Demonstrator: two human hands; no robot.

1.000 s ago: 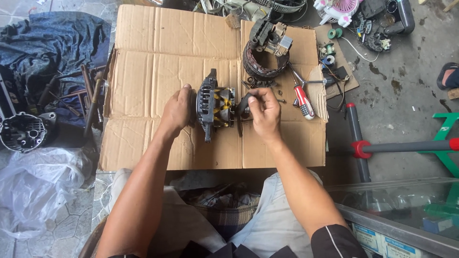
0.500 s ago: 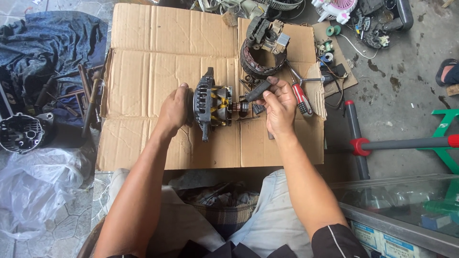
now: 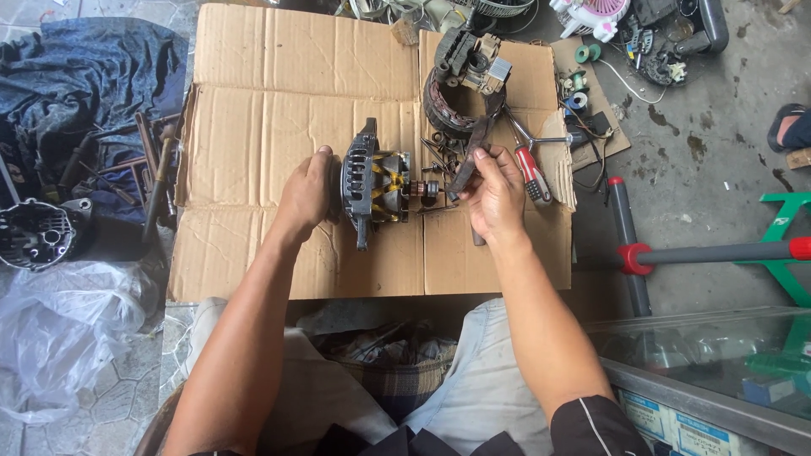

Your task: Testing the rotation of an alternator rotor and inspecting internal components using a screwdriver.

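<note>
Metal and copper make up the piece in hand: a motor part (image 3: 378, 187) with a dark finned end housing, yellow-brown windings and a short shaft, lying on its side near the middle of a flattened cardboard sheet (image 3: 253, 110), shaft pointing to the person's right. The left hand (image 3: 306, 192) is cupped against the housing end, fingers closed round its rim, bracing it. The right hand (image 3: 494, 192) pinches a dark flat strip (image 3: 470, 159) between thumb and fingers, holding it tilted just beside the shaft tip, with the lower end close to the shaft; whether it touches cannot be told.

To do this well, the judgement is that the left hand should press the housing firmly down so the round body does not roll, while the right hand brings the strip squarely to the shaft end and works with short, light strokes, since the windings close behind look easy to nick.

Small screws and bolts (image 3: 439, 150) lie scattered just above the shaft; a careless sweep of the wrist could scatter them. Beyond them sits a ring-shaped winding (image 3: 460, 93) with a grey block on top, and a red-handled screwdriver (image 3: 532, 169) lies beside the right hand. Another dark round housing (image 3: 38, 232) rests on the floor, well apart to the left.
</note>
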